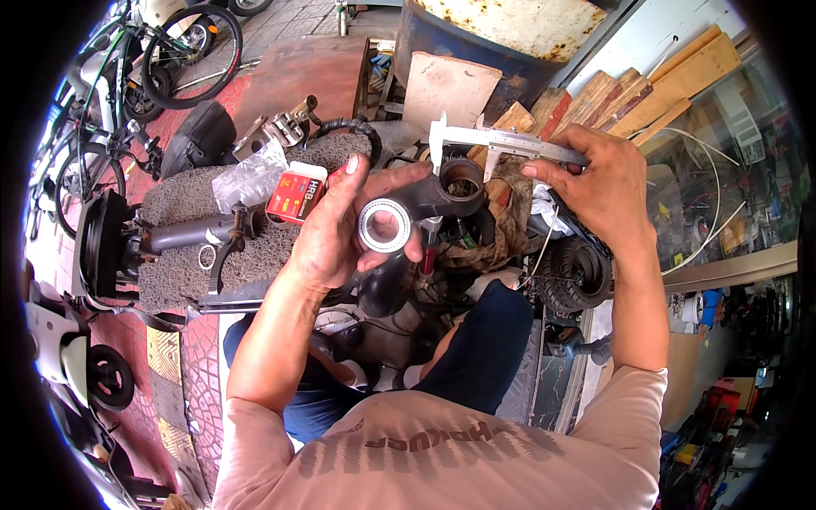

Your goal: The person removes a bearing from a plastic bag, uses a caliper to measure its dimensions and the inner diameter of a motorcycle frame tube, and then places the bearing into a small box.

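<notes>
My left hand (336,234) has its fingers round a shiny silver bearing (384,243), with the forefinger reaching along a black metal part (431,201) behind it. That part has an open round socket (461,172) at its upper right; whether my fingers grip it too is unclear. My right hand (599,178) is closed on the beam of a metal vernier caliper (531,144). The caliper's jaws are spread at the socket; I cannot tell whether they touch it. Just left of my left hand lie a red and white box (296,197) and a clear plastic bag (248,180).
A gravelly padded work surface (174,272) carries a metal tube assembly (187,236) and tools. Wood offcuts (620,98), a rusty drum (484,38) and a glass case (722,170) stand behind and rightward. Bicycles (187,59) are at upper left, a small wheel (569,276) at right.
</notes>
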Demonstrator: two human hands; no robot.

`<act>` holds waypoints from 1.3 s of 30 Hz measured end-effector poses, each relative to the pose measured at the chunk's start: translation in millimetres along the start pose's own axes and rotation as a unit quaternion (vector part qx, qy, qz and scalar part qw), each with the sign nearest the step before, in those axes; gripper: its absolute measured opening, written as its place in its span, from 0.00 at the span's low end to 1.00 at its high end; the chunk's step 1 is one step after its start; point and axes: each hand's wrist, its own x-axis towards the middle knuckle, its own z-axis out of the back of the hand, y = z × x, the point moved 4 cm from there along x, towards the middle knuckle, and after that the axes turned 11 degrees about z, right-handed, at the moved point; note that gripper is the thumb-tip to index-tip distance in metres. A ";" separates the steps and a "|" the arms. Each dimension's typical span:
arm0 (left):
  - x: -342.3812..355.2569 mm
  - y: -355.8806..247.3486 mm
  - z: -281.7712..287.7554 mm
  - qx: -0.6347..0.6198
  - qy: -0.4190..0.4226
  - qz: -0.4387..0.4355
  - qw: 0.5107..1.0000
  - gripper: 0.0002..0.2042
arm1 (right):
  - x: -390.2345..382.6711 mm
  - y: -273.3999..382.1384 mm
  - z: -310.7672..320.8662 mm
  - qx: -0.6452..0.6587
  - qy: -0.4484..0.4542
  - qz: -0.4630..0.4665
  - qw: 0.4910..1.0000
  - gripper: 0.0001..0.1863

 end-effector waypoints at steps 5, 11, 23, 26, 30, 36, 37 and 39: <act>-1.8 -0.5 -0.5 0.015 0.008 -0.002 1.000 0.50 | 0.3 0.5 -0.1 -0.003 0.005 -0.001 1.000 0.23; -2.8 0.8 -0.5 0.041 -0.002 0.002 0.999 0.49 | 1.9 0.6 0.8 -0.005 0.001 -0.001 1.000 0.25; -4.5 -1.7 -2.0 0.047 -0.004 -0.009 0.999 0.44 | 0.9 -1.0 -3.3 -0.016 -0.011 0.008 1.000 0.28; -4.8 -2.5 -2.3 0.052 -0.010 -0.005 0.999 0.44 | 0.3 -0.1 -4.9 -0.030 -0.022 0.025 0.999 0.29; -4.5 -2.9 -2.6 0.068 -0.019 -0.005 0.998 0.43 | 0.3 -0.4 -6.3 -0.027 -0.033 0.025 0.999 0.30; -5.8 -1.3 -3.6 0.067 -0.023 -0.043 0.997 0.42 | -0.7 -0.6 -4.7 -0.043 -0.028 0.043 0.998 0.23; -5.8 -1.7 -4.2 0.067 -0.022 -0.044 0.997 0.43 | 0.0 -0.2 -4.2 -0.045 -0.029 0.047 0.997 0.23; -5.2 -2.1 -5.7 0.066 -0.017 -0.045 0.997 0.43 | -0.6 -0.5 -4.6 -0.046 -0.031 0.050 0.997 0.22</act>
